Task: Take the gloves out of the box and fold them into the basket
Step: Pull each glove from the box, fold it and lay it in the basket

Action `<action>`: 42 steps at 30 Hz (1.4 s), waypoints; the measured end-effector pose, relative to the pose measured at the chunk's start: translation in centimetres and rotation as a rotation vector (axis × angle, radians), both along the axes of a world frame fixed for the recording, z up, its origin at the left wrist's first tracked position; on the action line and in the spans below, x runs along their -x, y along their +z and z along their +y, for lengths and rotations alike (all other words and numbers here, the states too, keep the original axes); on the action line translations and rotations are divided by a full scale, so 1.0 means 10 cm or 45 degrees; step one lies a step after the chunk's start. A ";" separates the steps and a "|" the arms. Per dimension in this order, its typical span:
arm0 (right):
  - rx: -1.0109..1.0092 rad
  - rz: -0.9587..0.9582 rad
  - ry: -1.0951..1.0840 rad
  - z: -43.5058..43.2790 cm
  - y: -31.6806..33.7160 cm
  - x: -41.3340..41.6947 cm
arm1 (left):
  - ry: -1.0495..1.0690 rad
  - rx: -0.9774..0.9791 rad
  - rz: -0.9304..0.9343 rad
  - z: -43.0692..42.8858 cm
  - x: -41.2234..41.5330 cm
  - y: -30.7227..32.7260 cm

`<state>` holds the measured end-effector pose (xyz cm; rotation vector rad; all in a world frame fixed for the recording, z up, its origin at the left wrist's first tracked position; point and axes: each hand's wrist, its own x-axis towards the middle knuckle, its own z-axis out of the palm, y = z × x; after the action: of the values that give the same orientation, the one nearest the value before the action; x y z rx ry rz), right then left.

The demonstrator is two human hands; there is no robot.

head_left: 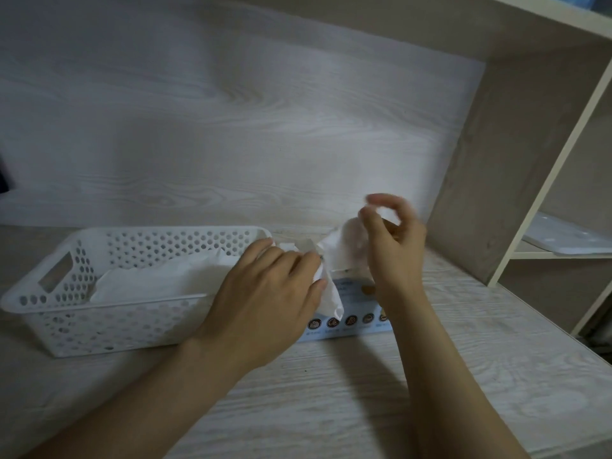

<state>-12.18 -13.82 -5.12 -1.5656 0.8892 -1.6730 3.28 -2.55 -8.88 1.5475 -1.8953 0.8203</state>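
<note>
A thin translucent white glove (334, 260) is stretched above the light-blue glove box (354, 304), which lies on the desk just right of the basket. My left hand (271, 293) pinches the glove's lower left part, over the basket's right end. My right hand (390, 240) pinches its upper end, raised above the box with fingers curled. The white perforated plastic basket (66, 313) stands at the left and holds folded white gloves (159, 283). Most of the box is hidden behind my hands.
The pale wood-grain desk (331, 392) meets a back panel right behind the basket. A shelf unit (496, 193) rises at the right, with a white tray (569, 236) lying on its lower shelf.
</note>
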 end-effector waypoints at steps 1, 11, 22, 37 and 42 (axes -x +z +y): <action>-0.025 0.011 0.118 0.01 0.02 -0.01 | 0.006 0.003 0.046 0.00 -0.01 0.01; 0.184 0.146 0.414 0.19 0.07 -0.24 | 0.027 0.145 0.407 0.06 -0.15 0.19; 0.229 0.314 0.424 0.33 0.39 -0.84 | -0.100 0.350 0.773 0.06 -0.60 0.47; 0.043 0.458 0.186 0.07 0.69 -1.54 | -0.258 -0.245 1.204 -0.21 -1.20 0.94; 0.018 0.531 0.159 -0.07 0.72 -1.56 | -0.085 -0.100 1.110 -0.40 -1.22 0.90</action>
<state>3.42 -14.53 2.12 -1.9776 0.9604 -1.2888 15.43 -6.58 0.08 1.5198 -1.3149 -0.0057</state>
